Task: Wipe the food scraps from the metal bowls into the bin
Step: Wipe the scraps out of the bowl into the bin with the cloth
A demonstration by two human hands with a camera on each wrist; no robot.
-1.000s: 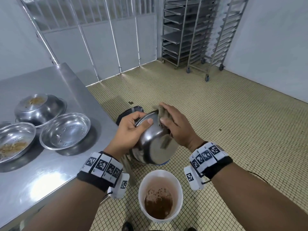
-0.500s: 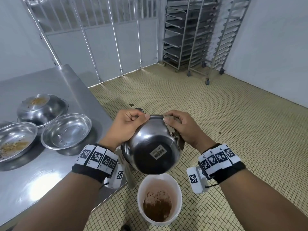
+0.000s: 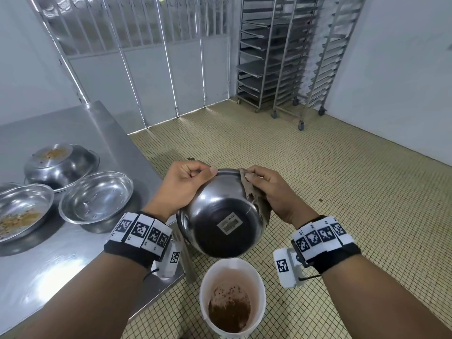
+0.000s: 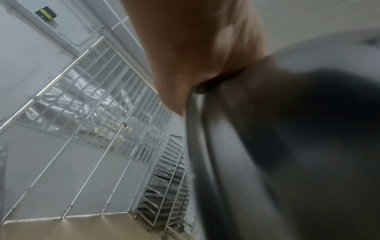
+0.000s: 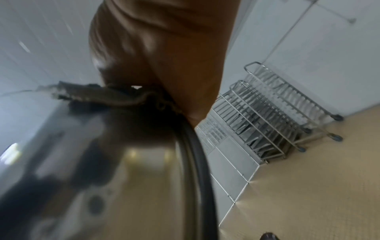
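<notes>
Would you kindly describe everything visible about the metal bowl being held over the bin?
The metal bowl is round, shiny steel, tipped so its dark base with a white barcode sticker faces the camera. It hangs above the white bin. The left hand grips its rim; the right hand pinches the opposite rim with a brown cloth against it.

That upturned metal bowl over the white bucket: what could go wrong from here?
The bowl is held only at its rim, the left hand on one side and the right hand pinching rim and cloth together, so smooth steel might slip. It hangs a little beyond the bin, towards the far side, so scraps could land on the floor. The cloth's loose end might drop in too.
</notes>
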